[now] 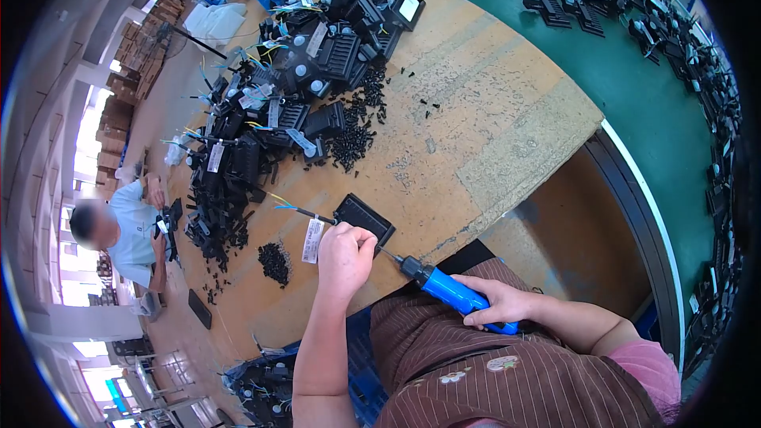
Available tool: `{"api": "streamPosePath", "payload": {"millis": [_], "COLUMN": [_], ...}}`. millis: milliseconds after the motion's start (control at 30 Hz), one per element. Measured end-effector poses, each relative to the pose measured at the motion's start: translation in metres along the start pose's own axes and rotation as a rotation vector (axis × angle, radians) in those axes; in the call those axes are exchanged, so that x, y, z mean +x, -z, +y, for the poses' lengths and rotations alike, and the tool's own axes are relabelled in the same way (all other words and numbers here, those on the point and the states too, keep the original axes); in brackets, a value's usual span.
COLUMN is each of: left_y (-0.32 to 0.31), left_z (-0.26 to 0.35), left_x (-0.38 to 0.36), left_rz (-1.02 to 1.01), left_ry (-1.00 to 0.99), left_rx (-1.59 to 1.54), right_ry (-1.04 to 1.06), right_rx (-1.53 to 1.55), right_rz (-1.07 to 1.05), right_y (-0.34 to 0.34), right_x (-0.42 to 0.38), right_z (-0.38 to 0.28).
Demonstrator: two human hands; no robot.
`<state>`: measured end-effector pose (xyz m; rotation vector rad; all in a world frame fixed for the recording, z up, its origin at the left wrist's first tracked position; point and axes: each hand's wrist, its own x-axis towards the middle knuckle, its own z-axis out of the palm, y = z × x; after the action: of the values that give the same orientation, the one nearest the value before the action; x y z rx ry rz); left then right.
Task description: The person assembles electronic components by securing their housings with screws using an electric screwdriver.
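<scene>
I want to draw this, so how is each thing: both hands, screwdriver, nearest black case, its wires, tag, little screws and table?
Left hand: fingers curled, by the case; what they grip is hidden
Right hand: closed around the screwdriver
Screwdriver: held, tip toward left fingers
Black case: lying on the table
Wires: ends spread apart
Tag: beside left hand
Screws: loose, piled
Table: scuffed

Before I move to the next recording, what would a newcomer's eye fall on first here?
Probably the big heap of black housings with coloured wires, sprawling over the far left of the table. Next, the bright blue driver in the right hand, its tip close to the left hand at a separate black housing.
</scene>
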<state>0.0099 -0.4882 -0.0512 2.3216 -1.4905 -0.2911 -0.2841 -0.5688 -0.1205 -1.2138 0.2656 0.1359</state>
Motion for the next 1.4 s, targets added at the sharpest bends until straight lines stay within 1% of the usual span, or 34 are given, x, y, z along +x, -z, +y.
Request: {"api": "streamPosePath", "payload": {"millis": [67, 133, 233, 433, 533, 667, 867, 967, 1033, 1133, 1233, 1333, 1400], "left_y": [0.003, 0.003, 0.008, 0.003, 0.002, 0.007, 0.015, 0.018, 0.019, 0.019, 0.021, 0.040, 0.042], "left_z": [-0.002, -0.004, -0.002, -0.004, -0.003, -0.004, -0.007, -0.001, 0.002, 0.000, -0.001, 0.004, 0.001], "left_x": [0.002, 0.004, 0.008, 0.008, 0.008, 0.008, 0.007, 0.010, 0.011, 0.012, 0.014, 0.015, 0.018], "left_rz": [-0.034, -0.058, -0.102, -0.065, -0.061, -0.104, -0.174, -0.205, -0.231, -0.221, -0.288, -0.296, -0.276], "left_ry": [0.009, 0.009, 0.116, 0.057, 0.070, 0.024, -0.032, -0.051, -0.052, -0.108, -0.128, -0.320, -0.390], "left_rx": [-0.006, 0.006, -0.036, 0.011, 0.008, -0.008, -0.032, -0.005, -0.005, -0.005, 0.021, 0.119, 0.171], "right_ry": [-0.031, 0.017, 0.015, -0.070, -0.081, -0.005, -0.051, -0.074, -0.061, -0.068, -0.082, -0.096, -0.107], "right_rx": [0.028, -0.014, 0.011, 0.077, 0.084, 0.044, 0.032, 0.143, 0.155, 0.193, 0.224, 0.225, 0.216], "right_rz": [-0.001, 0.004, 0.000, -0.005, -0.011, 0.032, -0.001, -0.034, -0.033, -0.045, -0.057, -0.053, -0.052], "right_y": [-0.001, -0.001, 0.001, 0.002, 0.002, 0.000, 0.004, 0.004, 0.004, 0.005, 0.006, 0.006, 0.007], "right_x": [0.000, 0.000, 0.001, -0.001, -0.001, -0.001, -0.001, -0.002, -0.001, -0.001, -0.004, -0.005, -0.005], "right_z": [0.003, 0.005, 0.005, 0.000, -0.003, 0.001, -0.001, 0.000, -0.001, 0.001, 0.001, -0.006, -0.010]}}
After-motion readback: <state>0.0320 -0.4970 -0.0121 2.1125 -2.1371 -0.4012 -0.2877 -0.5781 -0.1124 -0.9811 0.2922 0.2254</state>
